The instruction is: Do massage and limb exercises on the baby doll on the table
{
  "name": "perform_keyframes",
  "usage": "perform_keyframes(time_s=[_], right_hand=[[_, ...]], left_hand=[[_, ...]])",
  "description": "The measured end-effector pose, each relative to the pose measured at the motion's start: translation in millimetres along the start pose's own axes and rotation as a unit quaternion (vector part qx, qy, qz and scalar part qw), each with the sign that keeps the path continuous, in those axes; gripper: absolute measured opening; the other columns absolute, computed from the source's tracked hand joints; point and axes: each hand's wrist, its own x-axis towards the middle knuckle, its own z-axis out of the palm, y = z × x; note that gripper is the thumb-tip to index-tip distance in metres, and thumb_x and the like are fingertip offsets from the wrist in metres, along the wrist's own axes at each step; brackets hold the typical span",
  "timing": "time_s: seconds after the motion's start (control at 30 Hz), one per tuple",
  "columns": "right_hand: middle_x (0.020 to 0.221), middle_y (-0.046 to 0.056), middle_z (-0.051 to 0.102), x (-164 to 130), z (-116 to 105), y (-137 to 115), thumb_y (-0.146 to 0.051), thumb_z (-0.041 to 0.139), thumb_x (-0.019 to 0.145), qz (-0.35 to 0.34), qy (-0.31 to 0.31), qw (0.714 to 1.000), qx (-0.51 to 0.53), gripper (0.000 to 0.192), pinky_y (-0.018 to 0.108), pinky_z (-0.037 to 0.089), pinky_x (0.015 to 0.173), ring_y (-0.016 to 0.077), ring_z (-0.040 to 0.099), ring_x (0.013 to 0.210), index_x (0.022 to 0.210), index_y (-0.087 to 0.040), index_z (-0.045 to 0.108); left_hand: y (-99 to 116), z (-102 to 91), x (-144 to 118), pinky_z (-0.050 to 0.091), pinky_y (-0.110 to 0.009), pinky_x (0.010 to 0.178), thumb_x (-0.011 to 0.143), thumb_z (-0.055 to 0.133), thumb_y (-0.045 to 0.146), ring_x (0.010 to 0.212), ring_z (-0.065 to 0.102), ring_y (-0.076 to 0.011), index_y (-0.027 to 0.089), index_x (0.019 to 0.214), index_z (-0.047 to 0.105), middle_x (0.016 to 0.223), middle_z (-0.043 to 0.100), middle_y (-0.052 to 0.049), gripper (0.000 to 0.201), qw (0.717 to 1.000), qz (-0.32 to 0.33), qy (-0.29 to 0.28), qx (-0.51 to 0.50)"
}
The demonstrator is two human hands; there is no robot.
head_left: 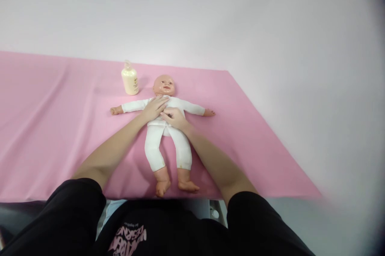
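Note:
A baby doll (156, 143) in a white long-sleeved top and white trousers lies on its back, arms spread wide, head away from me and bare feet toward me. On the left side of its chest my left hand (154, 108) rests flat, fingers stretched out toward the neck. Just beside it, over the doll's middle, my right hand (176, 118) is closed with its fingers curled. Whatever those fingers may hold on the front of the top is too small to make out. The two hands are close together at the fingertips.
A cream-coloured pump bottle (130, 81) stands left of the doll's head. Under everything is a pink cloth (240, 143) covering the table, with its right edge running diagonally. Behind the table rises a pale wall (192, 15).

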Motion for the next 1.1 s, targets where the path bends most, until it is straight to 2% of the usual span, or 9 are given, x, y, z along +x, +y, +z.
perform_keyframes(time_s=[0.13, 0.23, 0.33, 0.4, 0.5, 0.6, 0.77, 0.9, 1.1], right_hand=[[0.059, -0.002, 0.05, 1.0, -0.1, 4.3, -0.043, 0.045, 0.098, 0.087, 0.137, 0.987, 0.002, 0.043, 0.03, 0.045, 0.065, 0.0147, 0.049, 0.059, 0.06, -0.022, 0.047], [0.093, 0.008, 0.069, 2.1, -3.8, 2.6, -0.039, 0.037, 0.102, 0.088, 0.223, 0.971, -0.012, 0.036, 0.036, 0.051, 0.091, 0.0213, 0.064, 0.091, 0.091, -0.02, 0.064], [0.134, 0.012, 0.065, 2.1, -7.8, -2.2, -0.038, 0.039, 0.103, -0.005, 0.149, 0.986, -0.076, 0.037, 0.045, 0.038, 0.118, 0.0258, 0.055, 0.13, 0.121, -0.021, 0.068], [0.144, 0.009, 0.062, 2.7, -8.5, -3.2, -0.037, 0.041, 0.103, -0.051, 0.068, 0.989, -0.118, 0.039, 0.049, 0.031, 0.124, 0.0265, 0.048, 0.141, 0.126, -0.024, 0.07], [0.146, 0.007, 0.062, 6.2, -6.7, 1.7, -0.037, 0.036, 0.104, -0.032, 0.018, 0.99, -0.134, 0.044, 0.05, 0.029, 0.126, 0.0246, 0.047, 0.145, 0.133, -0.025, 0.068], [0.15, 0.007, 0.059, 10.7, -5.5, 11.1, -0.04, 0.03, 0.106, 0.013, 0.004, 0.992, -0.124, 0.05, 0.051, 0.026, 0.127, 0.0242, 0.045, 0.148, 0.137, -0.023, 0.066], [0.161, 0.004, 0.046, 11.8, -10.2, 25.8, -0.042, 0.025, 0.107, 0.063, 0.009, 0.99, -0.127, 0.053, 0.053, 0.02, 0.129, 0.0246, 0.033, 0.156, 0.147, -0.025, 0.056], [0.164, 0.007, 0.041, 7.7, -11.6, 36.6, -0.046, 0.039, 0.104, 0.119, 0.043, 0.979, -0.162, 0.055, 0.054, 0.021, 0.129, 0.0292, 0.03, 0.157, 0.152, -0.023, 0.049], [0.162, 0.027, 0.037, -2.0, 6.2, 26.9, -0.051, 0.045, 0.101, 0.2, 0.103, 0.951, -0.212, 0.071, 0.063, 0.025, 0.124, 0.0411, 0.034, 0.153, 0.155, -0.006, 0.038]], left_hand=[[7.9, -0.4, -2.2, 0.026, -0.053, 0.126, 0.104, 0.031, 0.035, 0.156, 0.03, -0.0283, 0.017, 0.155, 0.045, 0.163, 0.041, -0.01, 0.055, 0.999, -0.048, 0.003, 0.011], [23.2, -0.4, -8.2, 0.023, -0.061, 0.125, 0.1, 0.042, 0.037, 0.156, 0.029, -0.0337, 0.018, 0.154, 0.046, 0.164, 0.04, -0.012, 0.057, 0.998, -0.036, -0.006, 0.049], [35.8, 4.5, -15.4, 0.03, -0.058, 0.123, 0.092, 0.055, 0.032, 0.144, 0.047, -0.0347, 0.016, 0.138, 0.062, 0.148, 0.059, -0.014, 0.049, 0.995, 0.07, -0.04, 0.053], [37.6, 9.4, -18.4, 0.042, -0.052, 0.117, 0.088, 0.057, 0.027, 0.131, 0.06, -0.033, 0.013, 0.121, 0.071, 0.129, 0.071, -0.017, 0.039, 0.989, 0.137, -0.056, 0.032], [31.5, 15.2, -18.0, 0.051, -0.048, 0.108, 0.083, 0.058, 0.024, 0.12, 0.066, -0.0324, 0.012, 0.108, 0.075, 0.115, 0.076, -0.017, 0.032, 0.987, 0.159, -0.029, -0.006], [22.1, 16.5, -14.3, 0.055, -0.043, 0.1, 0.081, 0.056, 0.022, 0.108, 0.071, -0.0289, 0.013, 0.098, 0.076, 0.108, 0.078, -0.013, 0.028, 0.989, 0.128, -0.005, -0.078], [15.2, 11.8, -12.8, 0.057, -0.035, 0.091, 0.097, 0.041, 0.029, 0.09, 0.071, -0.0213, 0.015, 0.083, 0.073, 0.089, 0.077, -0.006, 0.037, 0.983, 0.031, 0.052, -0.173], [11.5, 9.1, -14.6, 0.05, -0.036, 0.106, 0.1, 0.038, 0.029, 0.111, 0.068, -0.0212, 0.017, 0.104, 0.073, 0.113, 0.076, -0.008, 0.037, 0.982, 0.0, 0.129, -0.141], [-10.1, 17.2, -10.6, 0.04, -0.039, 0.12, 0.105, 0.028, 0.029, 0.134, 0.057, -0.0206, 0.013, 0.134, 0.06, 0.141, 0.063, -0.014, 0.046, 0.978, -0.093, 0.165, -0.093]])
